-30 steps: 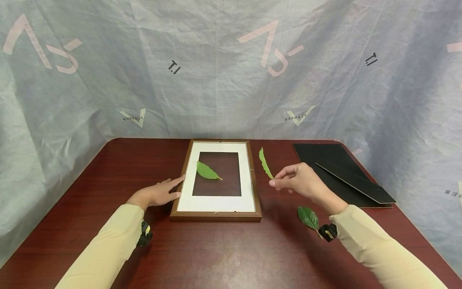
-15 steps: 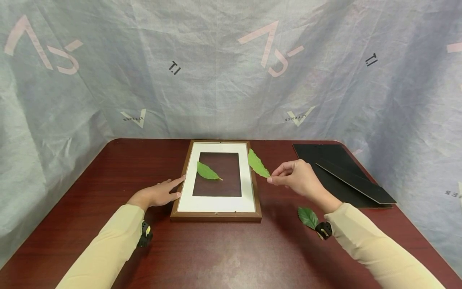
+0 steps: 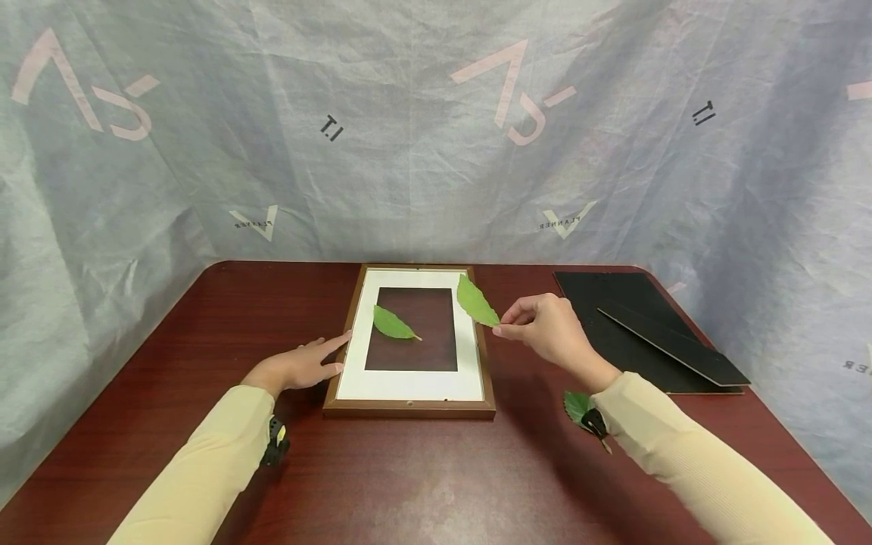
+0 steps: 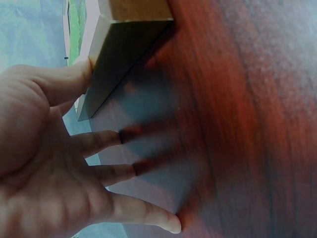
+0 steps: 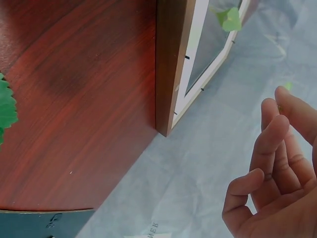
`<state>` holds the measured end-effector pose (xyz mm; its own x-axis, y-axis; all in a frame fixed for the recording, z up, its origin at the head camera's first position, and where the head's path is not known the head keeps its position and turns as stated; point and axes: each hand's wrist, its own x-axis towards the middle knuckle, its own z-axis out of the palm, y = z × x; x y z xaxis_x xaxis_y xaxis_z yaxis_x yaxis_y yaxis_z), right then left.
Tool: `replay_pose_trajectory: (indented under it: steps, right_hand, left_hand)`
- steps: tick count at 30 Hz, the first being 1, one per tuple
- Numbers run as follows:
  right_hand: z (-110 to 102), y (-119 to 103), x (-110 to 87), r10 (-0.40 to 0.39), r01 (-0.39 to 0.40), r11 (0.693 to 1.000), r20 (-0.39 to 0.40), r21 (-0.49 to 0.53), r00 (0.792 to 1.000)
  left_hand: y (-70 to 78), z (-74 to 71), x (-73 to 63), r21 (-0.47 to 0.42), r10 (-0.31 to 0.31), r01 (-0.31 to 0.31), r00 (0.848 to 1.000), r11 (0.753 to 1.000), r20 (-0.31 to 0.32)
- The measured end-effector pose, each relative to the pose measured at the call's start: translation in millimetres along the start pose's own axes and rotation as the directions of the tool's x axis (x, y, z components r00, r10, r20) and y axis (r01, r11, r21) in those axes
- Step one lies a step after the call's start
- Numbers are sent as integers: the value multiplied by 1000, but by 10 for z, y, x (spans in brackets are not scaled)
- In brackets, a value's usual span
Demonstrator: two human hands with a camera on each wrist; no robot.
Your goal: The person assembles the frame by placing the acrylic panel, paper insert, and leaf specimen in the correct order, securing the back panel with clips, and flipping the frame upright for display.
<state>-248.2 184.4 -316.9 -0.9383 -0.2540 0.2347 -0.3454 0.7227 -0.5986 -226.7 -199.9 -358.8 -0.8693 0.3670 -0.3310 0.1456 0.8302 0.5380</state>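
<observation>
A brown picture frame (image 3: 409, 409) with a white mat (image 3: 407, 386) lies flat on the table. One green leaf (image 3: 393, 323) lies in the mat's window, its tip overlapping the left border. My left hand (image 3: 300, 367) rests at the frame's left side; in the left wrist view the thumb touches the frame and the other fingers are spread over the table. My right hand (image 3: 545, 329) pinches a second leaf (image 3: 477, 301) by its stem between thumb and fingertips. That leaf is held up over the frame's right edge in the head view.
A darker leaf (image 3: 575, 407) lies on the reddish-brown table (image 3: 422, 484), partly hidden behind the right wrist's black strap. At the back right is a black backing board (image 3: 599, 288) with its stand flap (image 3: 671, 344) tilted up. A grey cloth (image 3: 409, 151) hangs behind the table.
My right hand has moved left and slightly away from me, carrying its leaf from beside the frame to over its right border. The leaf has turned its broad face into view. My left hand stays put.
</observation>
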Motion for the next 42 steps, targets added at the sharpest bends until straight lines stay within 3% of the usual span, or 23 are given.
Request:
replay_pose_trajectory:
  steps: [15,30,42]
  right_hand:
    - [207,-105,207,-55,45,992,-85,-118,995]
    - [474,-193,462,-58,54,982,-22,-181,998]
    - [717,-128,697,-40,49,982,53,-183,998]
  left_hand:
    - [-6,-5,9,12,2,-2,1000,1000,0]
    - [-14,-3,21,20,7,-7,1000,1000,-5]
    - [-9,-2,15,11,-6,6,1000,1000,0]
